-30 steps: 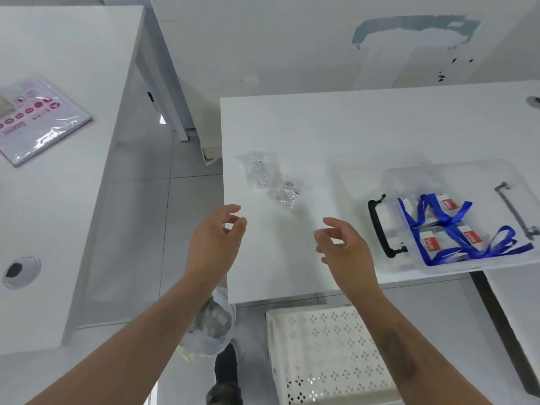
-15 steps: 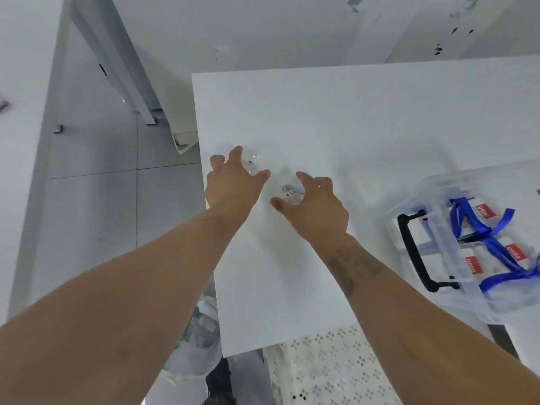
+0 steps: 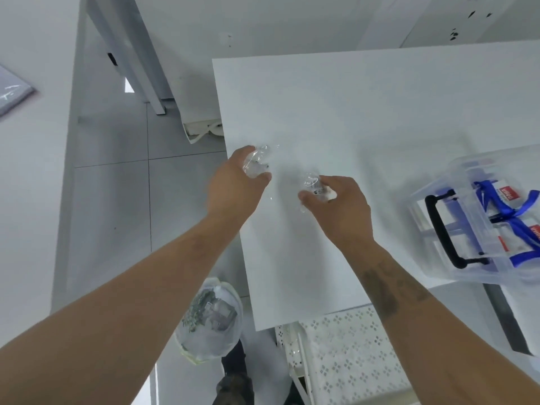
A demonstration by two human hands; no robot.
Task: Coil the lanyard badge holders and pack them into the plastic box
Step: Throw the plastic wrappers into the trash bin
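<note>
Now, from the head camera, both bare arms reach forward over the near left part of a white table [image 3: 380,112]. The left hand [image 3: 233,185] has its fingers and thumb curled round a small clear plastic bag [image 3: 258,163], crumpled, just at the left edge of the table. The right hand [image 3: 342,206] pinches a second small clear bag [image 3: 315,185] between thumb and fingers; this one has a small printed label on it. The two bags are near each other but apart. What is inside them is too small and blurred to tell. At the right side of the table stands the clear plastic box [image 3: 438,258] with a black handle [image 3: 441,229] on its near wall. Inside it lie the blue lanyards [image 3: 508,211] with white and red badge cards [image 3: 507,194], loosely crossed over each other, well apart from both hands. Below the table edge, on the grey tiled floor, there is a white basket with small holes [image 3: 344,346] and, to its left, a clear bag with some packets [image 3: 210,320] inside. At the far left, on another white surface, the corner of a flat pale packet [image 3: 11,95] is visible.
</note>
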